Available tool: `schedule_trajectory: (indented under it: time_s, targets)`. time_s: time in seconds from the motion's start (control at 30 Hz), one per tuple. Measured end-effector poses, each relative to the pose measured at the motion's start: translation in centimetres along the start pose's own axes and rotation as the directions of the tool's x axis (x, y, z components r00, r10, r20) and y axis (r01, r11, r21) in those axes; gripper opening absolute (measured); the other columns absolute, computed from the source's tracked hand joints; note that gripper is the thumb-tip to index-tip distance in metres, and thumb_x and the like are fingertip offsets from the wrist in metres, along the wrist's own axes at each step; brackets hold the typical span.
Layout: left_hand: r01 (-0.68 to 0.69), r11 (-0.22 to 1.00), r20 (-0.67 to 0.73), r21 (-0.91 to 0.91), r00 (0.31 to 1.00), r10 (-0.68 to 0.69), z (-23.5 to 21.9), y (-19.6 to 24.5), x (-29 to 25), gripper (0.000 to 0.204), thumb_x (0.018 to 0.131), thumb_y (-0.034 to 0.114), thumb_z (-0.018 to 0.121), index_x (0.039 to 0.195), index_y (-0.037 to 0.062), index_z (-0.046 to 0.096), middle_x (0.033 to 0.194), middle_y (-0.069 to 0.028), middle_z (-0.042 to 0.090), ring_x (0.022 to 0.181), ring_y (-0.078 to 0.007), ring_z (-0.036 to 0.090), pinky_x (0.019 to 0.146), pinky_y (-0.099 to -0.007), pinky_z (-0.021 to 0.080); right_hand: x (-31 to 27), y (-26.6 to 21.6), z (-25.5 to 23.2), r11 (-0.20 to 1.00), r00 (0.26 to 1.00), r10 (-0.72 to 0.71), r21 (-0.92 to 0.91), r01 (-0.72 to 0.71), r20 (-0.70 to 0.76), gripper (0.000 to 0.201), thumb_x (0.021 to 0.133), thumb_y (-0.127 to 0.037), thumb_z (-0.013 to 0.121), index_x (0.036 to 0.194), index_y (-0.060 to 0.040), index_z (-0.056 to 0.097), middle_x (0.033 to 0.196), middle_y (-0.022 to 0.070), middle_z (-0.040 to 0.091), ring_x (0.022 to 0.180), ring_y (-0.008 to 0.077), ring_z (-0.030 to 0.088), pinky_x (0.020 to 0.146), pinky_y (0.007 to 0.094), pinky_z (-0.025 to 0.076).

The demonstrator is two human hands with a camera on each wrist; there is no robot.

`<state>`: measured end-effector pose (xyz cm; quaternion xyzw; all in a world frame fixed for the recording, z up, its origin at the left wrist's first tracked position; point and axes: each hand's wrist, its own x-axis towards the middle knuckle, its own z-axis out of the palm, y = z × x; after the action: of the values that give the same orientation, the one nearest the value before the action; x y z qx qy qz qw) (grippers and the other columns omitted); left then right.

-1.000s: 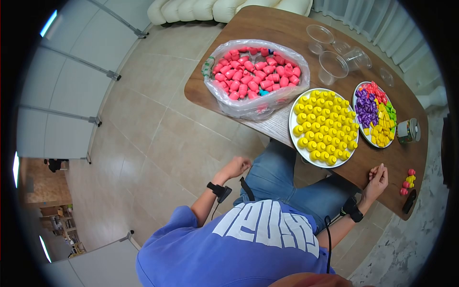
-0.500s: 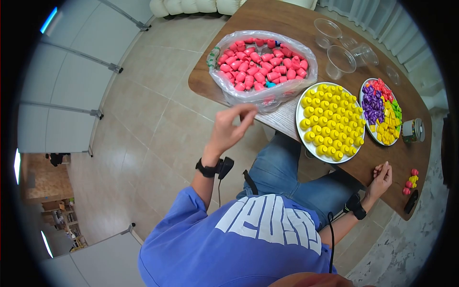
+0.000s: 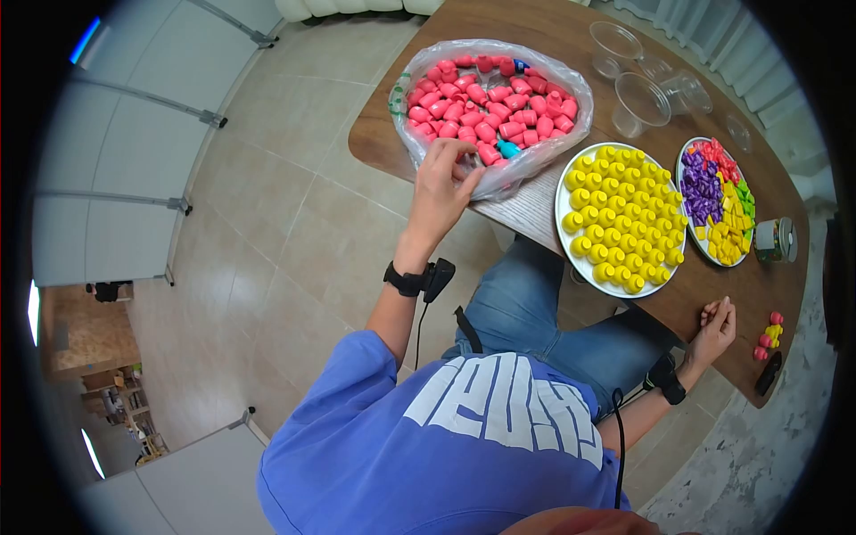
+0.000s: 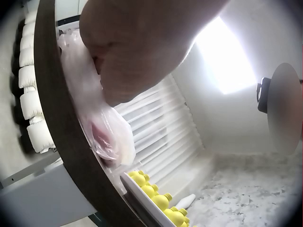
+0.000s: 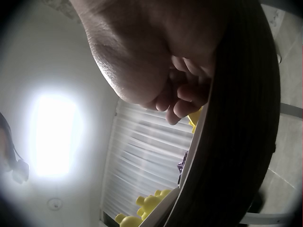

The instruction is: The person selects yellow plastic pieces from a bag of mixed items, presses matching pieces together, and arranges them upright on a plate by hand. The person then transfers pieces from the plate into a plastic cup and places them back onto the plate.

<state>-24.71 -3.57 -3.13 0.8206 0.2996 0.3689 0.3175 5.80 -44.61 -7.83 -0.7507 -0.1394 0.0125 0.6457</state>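
My left hand [image 3: 437, 196] is at the near rim of a clear plastic bag [image 3: 508, 184] full of pink pieces [image 3: 493, 108], its thumb and bent fingers apart and no piece visible between them. Against the bag in the left wrist view, the same hand [image 4: 135, 45] hides its own fingertips. My right hand [image 3: 713, 332] rests at the table's near edge, fingers loosely curled around nothing; its curled fingers also show in the right wrist view [image 5: 182, 97]. A round white plate [image 3: 568, 234] of yellow pieces [image 3: 624, 214] stands between the hands.
Beyond the yellow pieces is a plate [image 3: 719, 259] of purple, red, yellow and green pieces. Clear cups [image 3: 640, 105] stand at the back, and a lidded jar [image 3: 775, 240] at the right. Several pink and yellow pieces [image 3: 772, 336] lie beside a black object [image 3: 768, 374].
My left hand has risen from beside the leg and moved forward to the bag's near rim. My right hand has stayed at the table's edge. The head view has shifted slightly.
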Motion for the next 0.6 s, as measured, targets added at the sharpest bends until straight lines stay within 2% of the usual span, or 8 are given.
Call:
schedule_trajectory:
  time_s: [0.1,0.4,0.6]
  targets:
    - [-0.006,1.0,0.035,0.021,0.999,0.006,0.0,-0.1,0.2,0.028,0.085,0.002,0.078,0.111,-0.0003,0.066,0.1,-0.0116,0.063,0.069,-0.0198,0.064,0.066,-0.0331,0.053,0.1,0.0,0.0,1.0,1.0,0.005,0.009,-0.005,0.004,0.035,0.111,-0.025,0.054,0.08,-0.0086,0.053,0.076,-0.0007,0.054,0.067,0.0043,0.044,0.059,0.0206,0.035]
    - [-0.032,0.998,0.048,0.06,0.998,0.029,1.0,-0.7,0.5,0.035,0.084,0.006,0.082,0.114,-0.0024,0.067,0.093,-0.0115,0.065,0.068,-0.0203,0.061,0.065,-0.034,0.051,0.0,-0.3,0.1,1.0,1.0,0.01,0.02,-0.01,-0.005,0.036,0.111,-0.027,0.055,0.079,-0.0088,0.052,0.076,-0.0002,0.053,0.066,0.005,0.044,0.059,0.021,0.035]
    - [0.048,0.997,0.101,0.061,0.993,-0.054,1.0,-0.7,0.7,0.041,0.082,0.009,0.083,0.117,-0.0055,0.066,0.091,-0.0132,0.065,0.069,-0.0221,0.06,0.066,-0.0354,0.051,0.1,-0.3,0.2,0.999,1.0,0.02,0.035,-0.02,-0.008,0.036,0.111,-0.026,0.055,0.079,-0.0089,0.051,0.076,0.0,0.053,0.066,0.0052,0.044,0.059,0.0209,0.035]
